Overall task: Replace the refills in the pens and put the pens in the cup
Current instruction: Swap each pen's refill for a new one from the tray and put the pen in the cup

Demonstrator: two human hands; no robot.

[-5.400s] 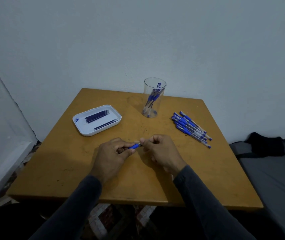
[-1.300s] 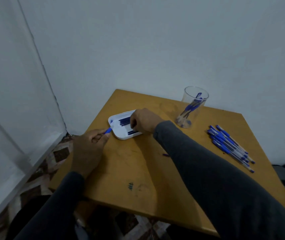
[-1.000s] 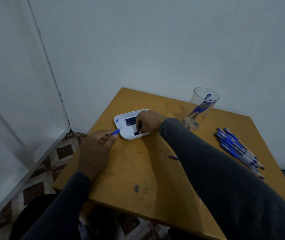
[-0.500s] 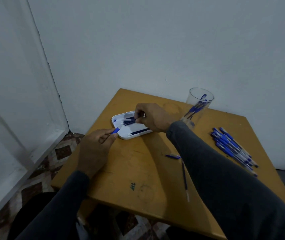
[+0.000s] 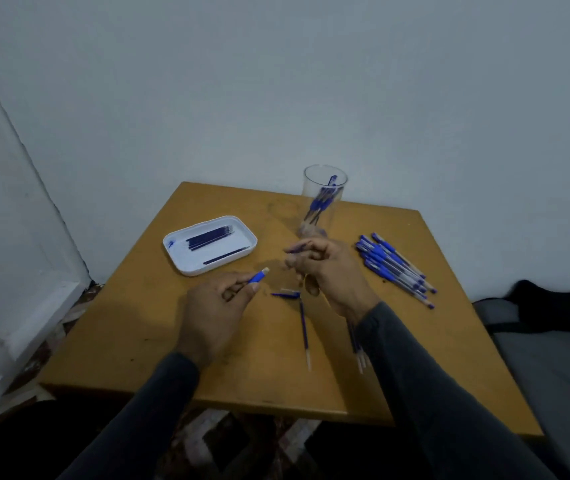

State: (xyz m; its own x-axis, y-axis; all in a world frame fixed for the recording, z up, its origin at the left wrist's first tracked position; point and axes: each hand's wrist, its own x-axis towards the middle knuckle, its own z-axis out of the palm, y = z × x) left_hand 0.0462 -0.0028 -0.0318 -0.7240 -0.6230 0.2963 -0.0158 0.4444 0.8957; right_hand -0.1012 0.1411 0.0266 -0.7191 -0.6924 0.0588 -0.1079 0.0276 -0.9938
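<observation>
Dim, cool, even light is falling from above, leaving the scene greyish and low in contrast. The right hand (image 5: 325,271) is smearing with motion blur, and soft shadows are pooling beneath both hands on the square orange-brown wooden table (image 5: 131,341). Wide-angle distortion is bending the table's edges, and the bottom corners are sinking into darkness.

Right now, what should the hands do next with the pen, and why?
Probably bring the right hand toward the left hand and slide the thin dark refill it pinches into the open end of the pen barrel the left hand grips. An old refill and a small blue pen piece already lie loose on the table.
</observation>
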